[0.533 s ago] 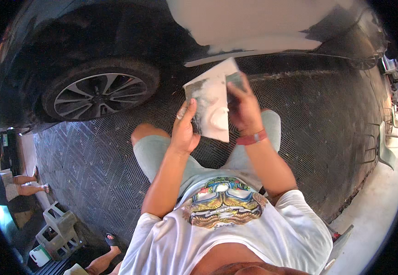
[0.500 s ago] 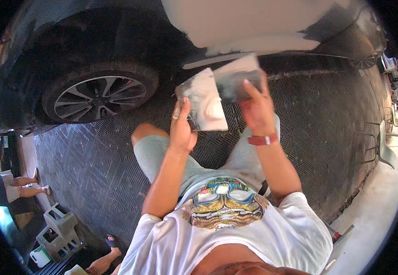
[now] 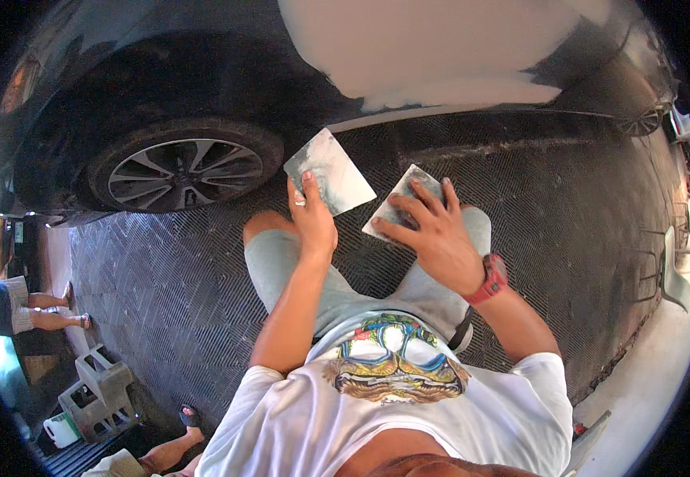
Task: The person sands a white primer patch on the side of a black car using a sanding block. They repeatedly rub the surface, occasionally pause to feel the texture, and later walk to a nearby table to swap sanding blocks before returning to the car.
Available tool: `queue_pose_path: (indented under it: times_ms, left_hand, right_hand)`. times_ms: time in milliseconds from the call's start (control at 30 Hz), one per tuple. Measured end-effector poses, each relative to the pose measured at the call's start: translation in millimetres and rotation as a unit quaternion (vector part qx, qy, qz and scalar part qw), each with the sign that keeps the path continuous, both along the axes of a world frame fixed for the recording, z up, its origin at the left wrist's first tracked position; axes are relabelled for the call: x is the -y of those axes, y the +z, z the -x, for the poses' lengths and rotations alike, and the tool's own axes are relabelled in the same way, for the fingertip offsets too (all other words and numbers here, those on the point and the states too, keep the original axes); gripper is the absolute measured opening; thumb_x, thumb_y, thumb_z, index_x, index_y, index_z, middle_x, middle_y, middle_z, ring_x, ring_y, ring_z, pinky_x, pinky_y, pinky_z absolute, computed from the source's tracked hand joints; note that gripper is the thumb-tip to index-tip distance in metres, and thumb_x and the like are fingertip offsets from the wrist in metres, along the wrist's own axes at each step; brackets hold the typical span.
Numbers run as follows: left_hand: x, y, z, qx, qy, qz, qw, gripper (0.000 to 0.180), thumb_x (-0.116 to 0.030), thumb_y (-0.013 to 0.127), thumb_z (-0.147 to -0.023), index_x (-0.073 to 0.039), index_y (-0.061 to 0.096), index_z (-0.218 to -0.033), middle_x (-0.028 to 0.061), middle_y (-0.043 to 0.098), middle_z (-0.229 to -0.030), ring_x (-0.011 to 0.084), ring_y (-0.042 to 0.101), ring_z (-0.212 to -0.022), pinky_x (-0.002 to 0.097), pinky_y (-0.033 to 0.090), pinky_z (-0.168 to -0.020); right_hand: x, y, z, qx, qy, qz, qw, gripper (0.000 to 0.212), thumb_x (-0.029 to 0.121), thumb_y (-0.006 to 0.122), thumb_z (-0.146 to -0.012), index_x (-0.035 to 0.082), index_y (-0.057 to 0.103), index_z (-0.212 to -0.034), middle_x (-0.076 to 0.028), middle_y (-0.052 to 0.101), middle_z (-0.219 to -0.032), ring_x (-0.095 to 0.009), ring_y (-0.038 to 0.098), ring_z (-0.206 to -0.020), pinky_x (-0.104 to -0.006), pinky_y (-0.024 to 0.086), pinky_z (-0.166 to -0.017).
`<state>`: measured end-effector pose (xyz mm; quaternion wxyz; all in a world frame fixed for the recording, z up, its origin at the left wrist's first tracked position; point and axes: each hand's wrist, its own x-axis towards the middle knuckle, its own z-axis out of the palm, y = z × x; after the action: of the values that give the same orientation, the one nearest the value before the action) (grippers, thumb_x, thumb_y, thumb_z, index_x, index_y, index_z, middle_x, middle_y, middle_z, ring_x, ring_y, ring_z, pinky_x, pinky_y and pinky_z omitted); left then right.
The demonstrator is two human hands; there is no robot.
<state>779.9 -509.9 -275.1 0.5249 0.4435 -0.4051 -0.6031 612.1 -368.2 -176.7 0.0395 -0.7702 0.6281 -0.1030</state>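
Observation:
My left hand [image 3: 313,226] grips a flat square putty spreader [image 3: 348,181], its face smeared with pale filler and grey streaks. A ring shows on one finger. In my right hand [image 3: 450,246] is a second flat spreader [image 3: 403,188], with the fingers spread across its grey-smeared face. The two spreaders are apart, held above the floor between my knees. Ahead of them stands a dark car [image 3: 225,71] with a broad pale filler patch [image 3: 432,56] on its side panel.
The car's wheel [image 3: 186,175] is at the left, close to my left knee. Dark ribbed matting [image 3: 552,215] covers the floor. A grey plastic step stool [image 3: 102,393] and a white jug [image 3: 61,430] are at lower left, near other people's legs [image 3: 50,310]. A chair [image 3: 671,270] stands far right.
My right hand has drawn its spreader away from the left one, down and to the right, and turned back-up. The left spreader has tilted and shifted slightly left.

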Motion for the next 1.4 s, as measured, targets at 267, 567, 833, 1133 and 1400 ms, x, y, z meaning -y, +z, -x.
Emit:
queue_pose_path:
  times_ms: [267,567,833,1133,1400]
  left_hand:
    - [0.2,22.6,16.6,-0.177,-0.140,-0.078,0.971,0.041,-0.032,0.055,-0.107,-0.003,0.057,-0.135,0.0111,0.066,-0.124,0.0215,0.063,-0.112,0.0357,0.050,-0.095]
    - [2.7,59.6,12.8,0.318,-0.083,0.241,0.913,0.043,-0.034,0.051,-0.107,0.005,0.059,-0.123,0.0270,0.071,-0.102,0.0440,0.069,-0.105,0.0476,0.049,-0.090]
    - [31.0,-1.2,-91.9,-0.111,-0.014,-0.087,0.990,0.057,-0.028,0.060,-0.104,-0.004,0.041,-0.152,0.0151,0.053,-0.146,0.0311,0.054,-0.132,0.0472,0.044,-0.112]
    - [-29.8,-59.9,-159.3,-0.106,-0.064,-0.236,0.964,0.046,-0.025,0.062,-0.103,-0.004,0.051,-0.142,0.0113,0.065,-0.128,0.0287,0.067,-0.112,0.0432,0.054,-0.100]
    - [-27.6,-68.2,-167.8,-0.109,-0.027,-0.230,0.967,0.048,-0.030,0.061,-0.103,-0.005,0.051,-0.142,0.0115,0.065,-0.129,0.0290,0.066,-0.114,0.0457,0.057,-0.096]
  right_hand:
    - [23.3,-33.1,29.7,0.096,-0.109,-0.007,0.989,0.066,-0.010,0.054,-0.083,0.019,0.056,-0.142,-0.020,0.044,-0.152,-0.043,0.048,-0.138,-0.0507,0.048,-0.108]
    - [19.5,-29.6,-15.7,0.053,-0.073,0.076,0.993,0.069,0.000,0.057,-0.083,0.033,0.058,-0.144,-0.013,0.049,-0.151,-0.044,0.033,-0.148,-0.0765,0.020,-0.113]
    - [61.0,-63.2,59.8,0.629,-0.140,0.178,0.744,0.069,-0.007,0.052,-0.086,0.024,0.053,-0.148,-0.009,0.053,-0.145,-0.035,0.046,-0.141,-0.0601,0.035,-0.115]
    - [187.7,57.9,102.7,0.041,-0.217,0.493,0.842,0.083,-0.004,0.063,-0.074,0.036,0.055,-0.146,-0.003,0.048,-0.149,-0.031,0.040,-0.144,-0.0581,0.028,-0.110]
    - [193.4,14.8,109.2,-0.042,-0.206,0.436,0.875,0.088,-0.004,0.064,-0.070,0.042,0.057,-0.144,0.002,0.050,-0.148,-0.023,0.040,-0.146,-0.0592,0.025,-0.106]
